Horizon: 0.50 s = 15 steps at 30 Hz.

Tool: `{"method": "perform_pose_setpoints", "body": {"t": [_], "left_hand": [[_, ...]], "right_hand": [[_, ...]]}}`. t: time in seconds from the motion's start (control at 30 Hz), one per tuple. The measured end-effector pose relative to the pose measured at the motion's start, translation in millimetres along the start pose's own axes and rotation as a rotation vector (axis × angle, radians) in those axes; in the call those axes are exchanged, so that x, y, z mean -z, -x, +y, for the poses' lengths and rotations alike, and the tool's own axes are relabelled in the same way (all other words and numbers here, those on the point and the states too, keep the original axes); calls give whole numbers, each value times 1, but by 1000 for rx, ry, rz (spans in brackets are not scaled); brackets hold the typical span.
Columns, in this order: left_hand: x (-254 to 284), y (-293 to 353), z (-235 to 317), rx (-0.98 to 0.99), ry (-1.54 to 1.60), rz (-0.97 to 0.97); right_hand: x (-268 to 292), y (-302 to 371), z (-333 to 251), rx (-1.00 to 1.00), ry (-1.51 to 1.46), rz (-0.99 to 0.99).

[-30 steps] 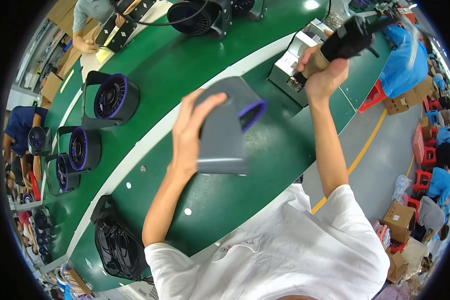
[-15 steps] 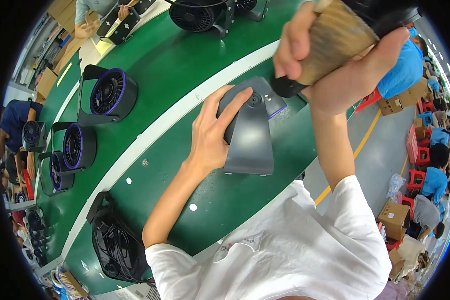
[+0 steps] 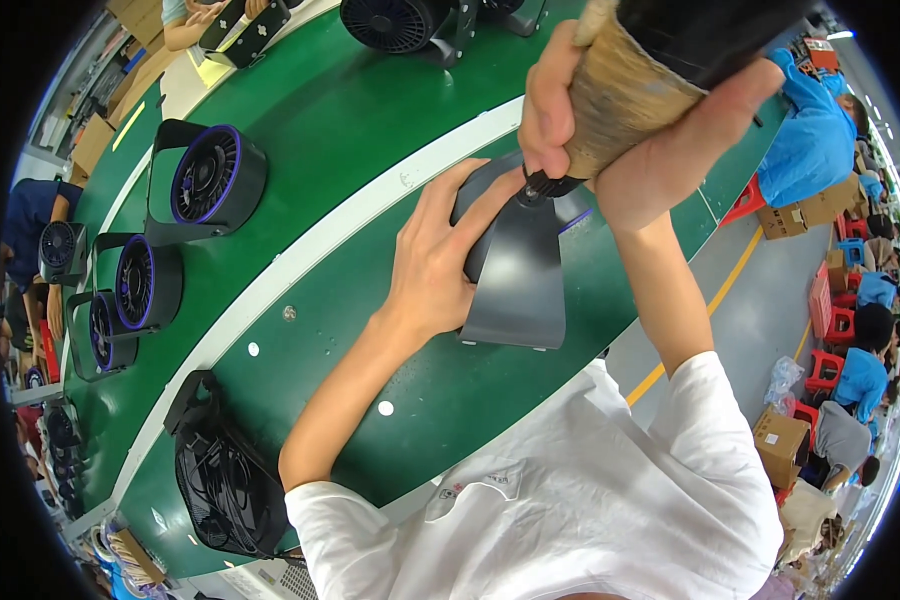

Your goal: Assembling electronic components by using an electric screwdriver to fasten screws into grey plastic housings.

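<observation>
The right hand point(image 3: 660, 165) wraps round a power screwdriver point(image 3: 630, 100), scuffed brown covering against black plastic. Its nose meets the rounded end of the grey fan's point(image 3: 518, 285) smooth, tapering bracket, which the left hand point(image 3: 432, 255) clasps, fingers parted. The fan sits by the glossy tabletop's point(image 3: 340, 440) near edge; green surface spreads leftward. Its long axis runs away from the person, wide foot nearest. Beyond the white strip point(image 3: 300, 265) stand purple-rimmed fans point(image 3: 207, 175).
</observation>
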State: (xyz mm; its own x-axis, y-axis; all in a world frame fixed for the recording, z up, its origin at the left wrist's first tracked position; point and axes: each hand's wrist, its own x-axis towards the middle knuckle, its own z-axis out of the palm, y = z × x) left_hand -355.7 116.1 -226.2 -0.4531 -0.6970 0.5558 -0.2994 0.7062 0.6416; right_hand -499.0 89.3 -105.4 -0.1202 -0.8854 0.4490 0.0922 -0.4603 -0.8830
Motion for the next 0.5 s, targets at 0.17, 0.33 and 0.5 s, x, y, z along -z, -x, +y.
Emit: {"method": "perform_pose_setpoints", "body": {"t": [0.17, 0.33, 0.5], "left_hand": [[-4, -5, -3, -39, -43, -35], [-10, -14, 12, 234, 127, 12], [-21, -1, -10, 818, 867, 59]], "right_hand": [[12, -31, 41, 564, -850, -522], [21, 7, 4, 131, -653, 142], [99, -5, 24, 300, -706, 271]]}}
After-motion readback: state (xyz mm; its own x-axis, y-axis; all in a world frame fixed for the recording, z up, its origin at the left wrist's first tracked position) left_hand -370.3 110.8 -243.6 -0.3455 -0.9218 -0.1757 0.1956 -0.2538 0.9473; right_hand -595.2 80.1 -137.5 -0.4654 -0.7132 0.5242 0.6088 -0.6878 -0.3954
